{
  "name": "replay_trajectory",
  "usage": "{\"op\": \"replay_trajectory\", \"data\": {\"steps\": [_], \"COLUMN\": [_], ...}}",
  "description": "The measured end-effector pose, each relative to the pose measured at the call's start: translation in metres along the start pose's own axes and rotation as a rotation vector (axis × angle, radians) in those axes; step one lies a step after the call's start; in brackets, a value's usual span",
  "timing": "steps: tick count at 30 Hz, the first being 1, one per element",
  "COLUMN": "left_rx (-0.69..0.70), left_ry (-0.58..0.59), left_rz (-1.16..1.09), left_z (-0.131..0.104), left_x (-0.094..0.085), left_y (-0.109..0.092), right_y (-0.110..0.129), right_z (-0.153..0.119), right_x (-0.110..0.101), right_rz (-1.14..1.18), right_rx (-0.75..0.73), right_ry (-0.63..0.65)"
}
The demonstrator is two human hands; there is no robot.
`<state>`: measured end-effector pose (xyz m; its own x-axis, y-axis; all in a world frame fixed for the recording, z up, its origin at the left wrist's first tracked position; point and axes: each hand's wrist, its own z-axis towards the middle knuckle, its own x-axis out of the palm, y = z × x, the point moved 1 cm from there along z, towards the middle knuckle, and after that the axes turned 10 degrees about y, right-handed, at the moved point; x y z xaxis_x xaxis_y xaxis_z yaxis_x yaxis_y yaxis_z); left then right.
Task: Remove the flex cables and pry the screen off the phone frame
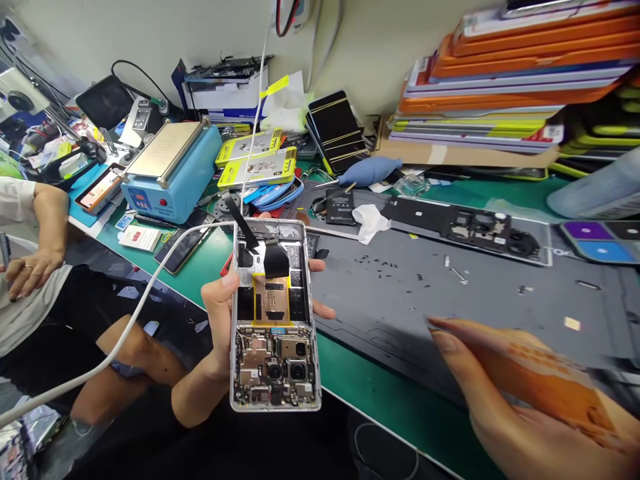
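An opened phone [275,313] with bare circuitry, camera modules at its lower end and black flex cables near the top is held upright in my left hand [220,327], thumb on its left edge and fingertips showing past its right edge. A white cable passes by its upper left corner. My right hand [525,393] is over the grey mat [370,313] at the lower right, wrapped round an orange-brown item [555,387] whose nature is blurred. Its thumb and index finger come together at the thin tip. Small screws and black bits lie scattered on the mat.
A blue heating machine [175,180], yellow boxes [260,167] and a blue air blower [370,171] line the back. Another phone frame [470,230] lies along the mat's rear. Stacked orange and white cases [500,87] stand at right. A person's hand [30,270] is at left.
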<state>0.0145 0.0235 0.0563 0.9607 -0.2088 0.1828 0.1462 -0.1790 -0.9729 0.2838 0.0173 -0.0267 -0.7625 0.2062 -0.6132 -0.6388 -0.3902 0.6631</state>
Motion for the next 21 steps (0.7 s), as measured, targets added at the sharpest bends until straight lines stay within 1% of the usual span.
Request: {"op": "replay_trajectory", "data": {"steps": [3,5,7,11,13,15,17,19,21], "left_rx": [-0.016,-0.026,-0.040,-0.060,-0.023,0.071,0.191,0.290,0.361], "left_ry": [0.059,0.069,0.061,0.038,0.012,-0.029,-0.059,-0.048,-0.023], "left_rz": [-0.199,-0.283,-0.315,-0.309,-0.240,-0.110,0.018,0.093,0.247], "left_z": [-0.001,-0.002,-0.003,-0.004,-0.002,0.005,0.016,0.029,0.040], "left_x": [0.000,-0.002,-0.003,0.000,0.003,0.009,0.016,0.022,0.027], "left_y": [0.004,0.006,0.006,0.004,0.006,0.009,0.013,0.016,0.020], "right_y": [0.001,0.000,-0.001,0.001,0.004,0.007,0.008,0.006,0.003], "right_z": [0.000,-0.001,-0.001,0.001,0.004,0.007,0.011,0.015,0.018], "right_x": [0.001,0.001,0.001,-0.001,-0.003,-0.005,-0.007,-0.009,-0.012], "right_rz": [-0.003,0.009,0.020,0.009,0.002,0.003,0.002,-0.010,-0.021], "right_rx": [-0.008,-0.013,-0.019,-0.034,-0.022,-0.014,-0.017,-0.010,0.001], "right_ry": [0.004,0.007,0.007,0.019,0.029,0.010,-0.035,-0.085,-0.142]}}
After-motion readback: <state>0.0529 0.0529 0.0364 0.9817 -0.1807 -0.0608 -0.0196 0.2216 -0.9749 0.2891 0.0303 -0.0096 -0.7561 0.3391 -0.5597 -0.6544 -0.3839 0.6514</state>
